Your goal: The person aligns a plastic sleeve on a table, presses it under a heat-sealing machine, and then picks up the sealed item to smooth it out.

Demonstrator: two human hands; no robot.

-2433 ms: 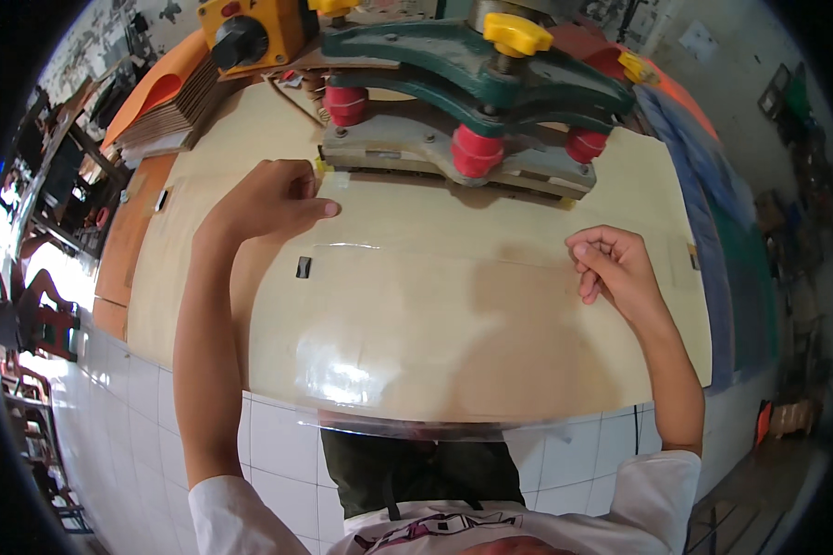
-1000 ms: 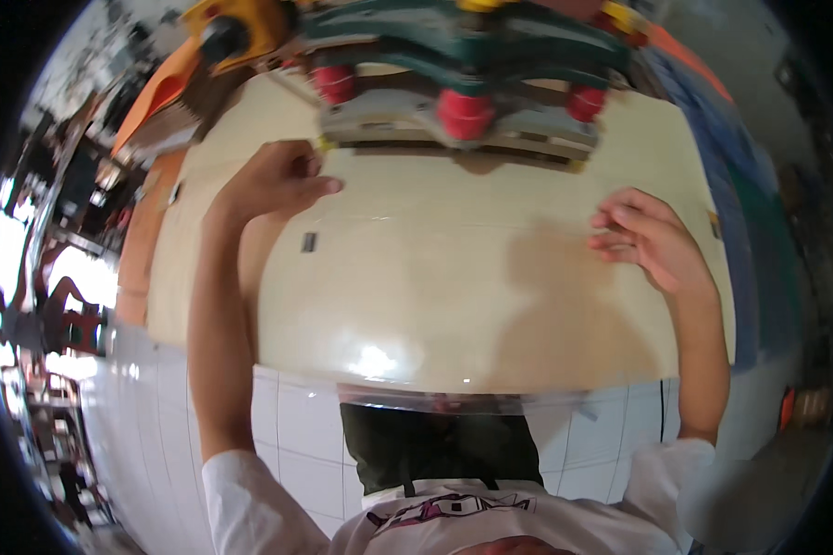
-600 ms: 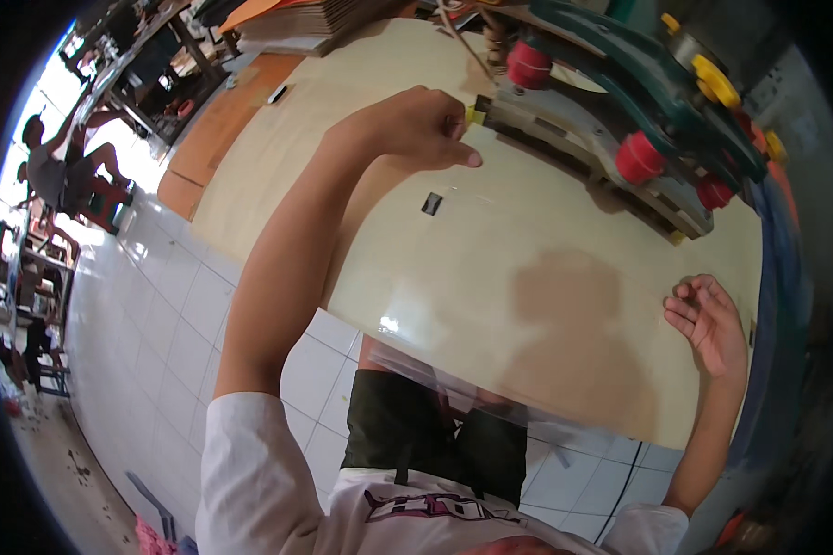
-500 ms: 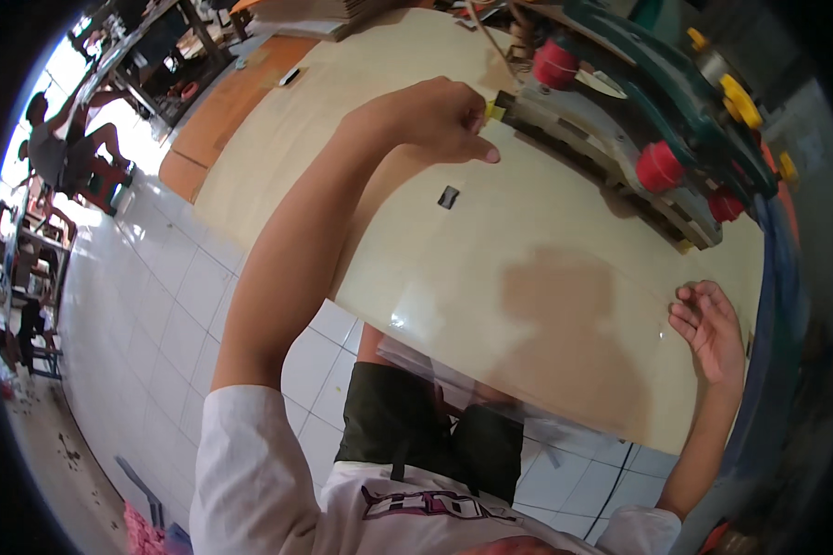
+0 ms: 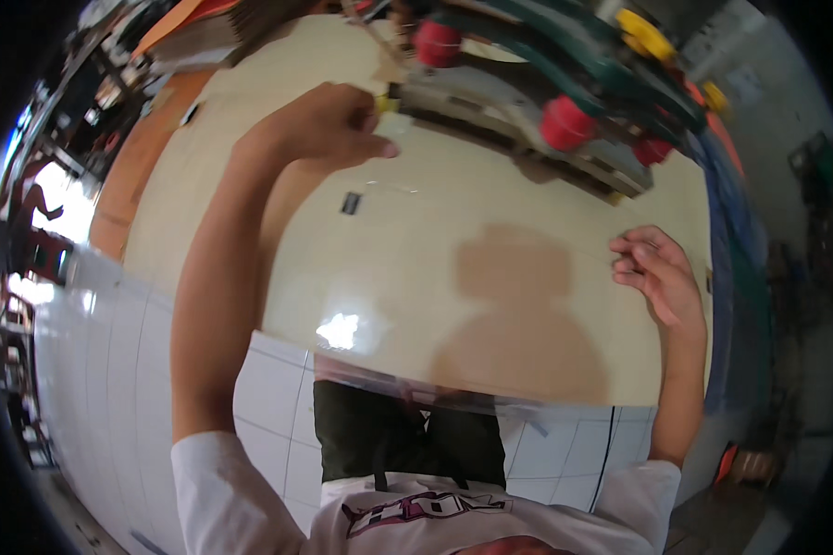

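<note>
My left hand (image 5: 329, 125) is at the left end of a long metal bar (image 5: 491, 129) on a green machine (image 5: 537, 42), beside a small yellow piece (image 5: 386, 104). Its fingers are curled and the thumb points right; what they hold, if anything, is hidden. Below this hand a small black rectangular piece (image 5: 351, 203) lies on the cream tabletop (image 5: 389, 268), with a faint, clear-looking outline near it. My right hand (image 5: 662, 273) is over the table's right side, fingers loosely bent and apart, with nothing visible in them.
Red knobs (image 5: 438, 43) and a yellow knob (image 5: 645, 35) stick out from the machine. Stacked brown sheets (image 5: 222, 39) stand at the far left, behind an orange-brown board (image 5: 143, 148). Blue sheeting (image 5: 727, 240) hangs along the right edge. White floor tiles (image 5: 111, 342) show at left.
The whole view has shifted, so table and machine sit farther left and higher. My left hand stays by the bar's end. The fingers of my right hand have bent a little more.
</note>
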